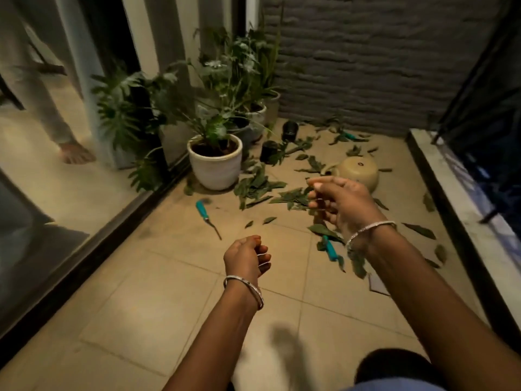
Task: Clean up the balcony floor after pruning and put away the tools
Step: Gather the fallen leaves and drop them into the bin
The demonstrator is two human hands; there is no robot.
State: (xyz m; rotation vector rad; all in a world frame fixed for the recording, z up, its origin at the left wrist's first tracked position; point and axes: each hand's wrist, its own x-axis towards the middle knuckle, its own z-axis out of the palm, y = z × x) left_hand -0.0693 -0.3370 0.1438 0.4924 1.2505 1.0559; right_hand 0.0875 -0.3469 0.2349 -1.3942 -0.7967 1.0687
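Cut green leaves (pixel 258 186) lie scattered over the beige tiled balcony floor (pixel 174 277). A teal-handled tool (pixel 205 214) rests on the tiles left of centre. A second teal-handled tool (pixel 329 248) lies among leaves under my right wrist, and a third teal tool (pixel 349 135) sits near the far wall. My left hand (pixel 248 256) hovers above the floor with fingers curled and nothing in it. My right hand (pixel 338 201) is raised higher over the leaf pile, fingers loosely bent and apart, holding nothing.
A white potted plant (pixel 215 165) and more pots stand at the back left. Two small black pots (pixel 289 130) and a tipped beige watering can (pixel 358 172) lie on the floor. A raised ledge (pixel 451 198) with railing borders the right side. A person's bare foot (pixel 76 153) shows behind the glass door.
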